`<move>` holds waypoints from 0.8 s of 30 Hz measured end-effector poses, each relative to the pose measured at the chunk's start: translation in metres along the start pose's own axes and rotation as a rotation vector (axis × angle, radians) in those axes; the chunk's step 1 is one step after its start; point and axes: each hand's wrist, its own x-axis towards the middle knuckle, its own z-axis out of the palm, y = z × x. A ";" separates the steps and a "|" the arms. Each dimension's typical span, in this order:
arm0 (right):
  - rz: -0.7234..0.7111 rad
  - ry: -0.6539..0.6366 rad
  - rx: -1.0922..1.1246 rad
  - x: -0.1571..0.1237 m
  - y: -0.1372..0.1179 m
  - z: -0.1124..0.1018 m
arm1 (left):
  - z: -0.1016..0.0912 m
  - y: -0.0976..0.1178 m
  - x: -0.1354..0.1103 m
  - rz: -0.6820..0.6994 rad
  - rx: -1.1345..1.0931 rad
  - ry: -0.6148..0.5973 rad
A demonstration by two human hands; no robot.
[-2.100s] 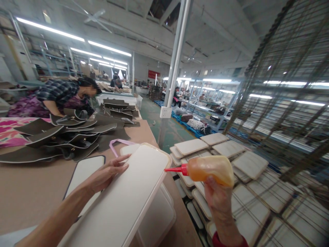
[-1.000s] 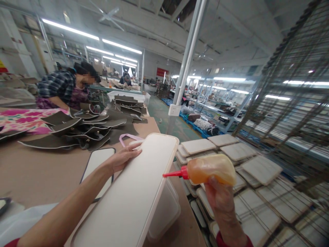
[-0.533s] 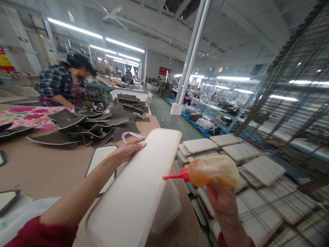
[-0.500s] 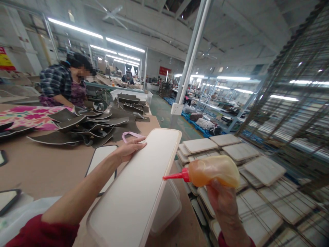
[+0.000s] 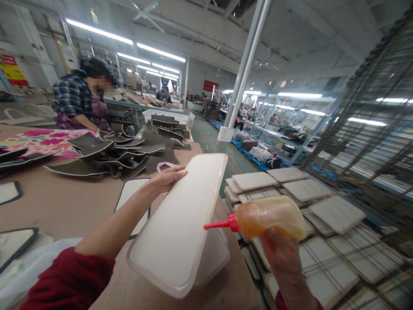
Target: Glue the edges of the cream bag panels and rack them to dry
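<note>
My left hand (image 5: 169,178) grips the left edge of a white rounded panel (image 5: 183,219), holding it tilted above the table. In my right hand (image 5: 280,249) is a soft squeeze bottle (image 5: 269,216) of amber liquid, lying on its side with its red nozzle (image 5: 222,224) pointing left. The nozzle tip meets the panel's right rim, where a shiny wet line runs along the upper part. Beneath the panel, another pale rounded piece (image 5: 214,254) is partly hidden. A white panel with a dark border (image 5: 127,193) lies behind my left forearm.
Dark grey cut pieces (image 5: 106,150) are heaped at the table's far side. Stacked white panels (image 5: 335,211) on wire racks stand to the right. A co-worker in a checked shirt (image 5: 72,97) bends over the table at left. A metal post (image 5: 247,64) rises beyond the table edge.
The panel's near end has lifted and moved away from me, so its bottom edge now shows. The nozzle tip sits lower along its right rim. The view has shifted slightly.
</note>
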 end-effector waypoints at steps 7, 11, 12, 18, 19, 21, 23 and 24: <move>0.041 -0.016 -0.037 0.000 -0.001 0.004 | -0.006 0.003 0.009 0.005 -0.044 0.018; 0.067 -0.031 -0.053 -0.001 -0.003 0.004 | -0.009 0.003 0.014 0.013 -0.068 0.027; 0.072 -0.037 -0.059 -0.001 -0.003 0.005 | -0.009 0.003 0.015 0.014 -0.073 0.040; 0.106 -0.058 -0.046 -0.003 -0.003 0.007 | -0.010 0.004 0.017 0.008 -0.084 0.065; 0.113 -0.062 -0.042 -0.003 -0.003 0.007 | -0.011 0.004 0.017 0.011 -0.088 0.068; 0.124 -0.075 -0.036 -0.004 -0.003 0.007 | -0.013 0.003 0.018 0.022 -0.098 0.076; 0.128 -0.091 -0.036 -0.005 -0.003 0.007 | -0.017 0.003 0.019 0.034 -0.110 0.079; 0.127 -0.099 -0.037 -0.005 -0.003 0.007 | -0.018 0.002 0.019 0.039 -0.116 0.078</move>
